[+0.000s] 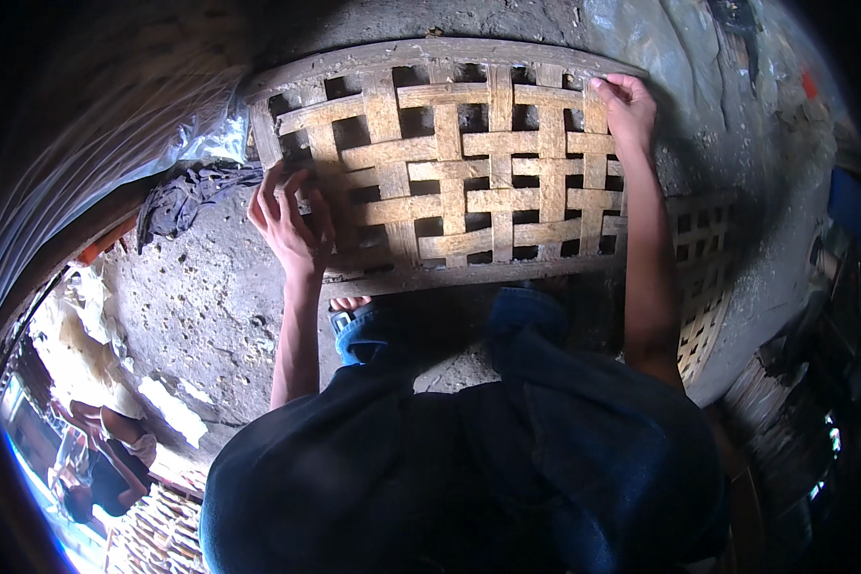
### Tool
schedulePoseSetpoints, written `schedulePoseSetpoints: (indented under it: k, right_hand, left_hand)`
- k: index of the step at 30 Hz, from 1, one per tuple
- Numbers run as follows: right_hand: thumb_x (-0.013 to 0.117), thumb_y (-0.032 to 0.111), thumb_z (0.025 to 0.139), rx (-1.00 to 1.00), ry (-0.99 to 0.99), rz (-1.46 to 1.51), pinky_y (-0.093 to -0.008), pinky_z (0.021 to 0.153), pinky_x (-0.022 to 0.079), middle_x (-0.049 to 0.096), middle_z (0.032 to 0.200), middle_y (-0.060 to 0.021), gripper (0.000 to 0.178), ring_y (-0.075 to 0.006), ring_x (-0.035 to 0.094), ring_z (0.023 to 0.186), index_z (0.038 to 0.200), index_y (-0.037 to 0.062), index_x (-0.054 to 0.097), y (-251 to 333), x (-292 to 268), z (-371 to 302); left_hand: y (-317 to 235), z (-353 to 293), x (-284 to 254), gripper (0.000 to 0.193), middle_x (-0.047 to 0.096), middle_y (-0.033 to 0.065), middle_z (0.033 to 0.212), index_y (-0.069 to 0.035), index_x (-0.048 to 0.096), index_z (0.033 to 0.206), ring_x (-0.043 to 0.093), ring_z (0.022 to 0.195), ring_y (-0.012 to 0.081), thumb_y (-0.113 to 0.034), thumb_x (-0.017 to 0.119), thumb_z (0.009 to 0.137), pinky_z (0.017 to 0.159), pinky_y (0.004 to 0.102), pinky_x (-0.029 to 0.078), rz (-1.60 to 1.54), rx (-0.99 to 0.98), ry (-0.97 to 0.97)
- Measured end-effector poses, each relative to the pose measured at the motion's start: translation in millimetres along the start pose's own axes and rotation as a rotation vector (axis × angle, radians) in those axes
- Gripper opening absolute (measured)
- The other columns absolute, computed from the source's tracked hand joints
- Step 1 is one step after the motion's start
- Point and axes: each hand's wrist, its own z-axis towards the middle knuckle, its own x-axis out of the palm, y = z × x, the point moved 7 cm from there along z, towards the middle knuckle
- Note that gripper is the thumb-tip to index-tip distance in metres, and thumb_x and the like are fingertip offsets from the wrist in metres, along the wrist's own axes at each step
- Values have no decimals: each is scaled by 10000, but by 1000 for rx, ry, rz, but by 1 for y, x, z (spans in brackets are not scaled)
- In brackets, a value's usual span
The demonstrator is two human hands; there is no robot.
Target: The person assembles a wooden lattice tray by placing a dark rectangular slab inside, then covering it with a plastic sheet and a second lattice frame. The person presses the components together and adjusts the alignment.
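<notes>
Woven bamboo panel (459, 172) fills the upper middle of the frame, a lattice of flat pale strips inside a darker frame, standing or leaning on the rough grey floor (201, 306) just ahead of the person's knees. Its long axis runs left to right across the picture, so the two hands sit at opposite ends of it rather than one behind the other. The right hand (627, 110) is in the upper right, closed around the panel's top right corner, thumb and fingers wrapped over the frame edge. The left hand (292, 220) is lower, at the left middle, fingers curled into the weave near the left edge, gripping strips there. The right arm is stretched far up, while the left is bent and nearer the body. A dark cloth (187, 196) lies bunched on the floor just left of the panel, close to the left hand. A second woven panel (703, 277) leans at the right, partly in shadow.
</notes>
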Motion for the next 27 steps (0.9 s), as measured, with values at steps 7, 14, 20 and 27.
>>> schedulePoseSetpoints:
  k: [7, 14, 20, 27]
  right_hand:
    - [850, 222, 816, -67, -163, -339, -297, 688, 519, 718, 827, -44, 264, -123, 648, 721, 970, 70, 700, 41, -13, -24]
    - [722, 142, 880, -77, -71, -123, -396, 727, 570, 714, 884, -159, 253, -303, 723, 826, 1068, 52, 578, 26, -19, -14]
    - [645, -111, 902, -2, -363, 830, -567, 925, 620, 616, 1100, -249, 242, -445, 690, 1013, 1060, -23, 485, -49, -106, 7]
    - [647, 39, 909, -99, -498, -66, -353, 884, 541, 743, 1056, -157, 179, -314, 716, 1014, 1056, 99, 732, -29, -139, -6]
  left_hand:
    - [2, 0, 1, 335, 563, 141, 1367, -103, 631, 1214, 496, 1271, 325, -117, 655, 881, 1104, 483, 314, 4, -2, 3]
    - [4, -1, 2, 340, 563, 141, 1366, -103, 623, 1223, 497, 1269, 326, -120, 654, 885, 1102, 484, 315, 4, 7, 15]
    - [1, 0, 1, 353, 563, 136, 1368, -108, 616, 1229, 496, 1269, 325, -117, 656, 878, 1099, 485, 318, 4, 11, 5]
    - [4, -2, 0, 335, 573, 138, 1354, -106, 625, 1217, 509, 1263, 328, -116, 647, 883, 1097, 486, 318, 21, 21, 4]
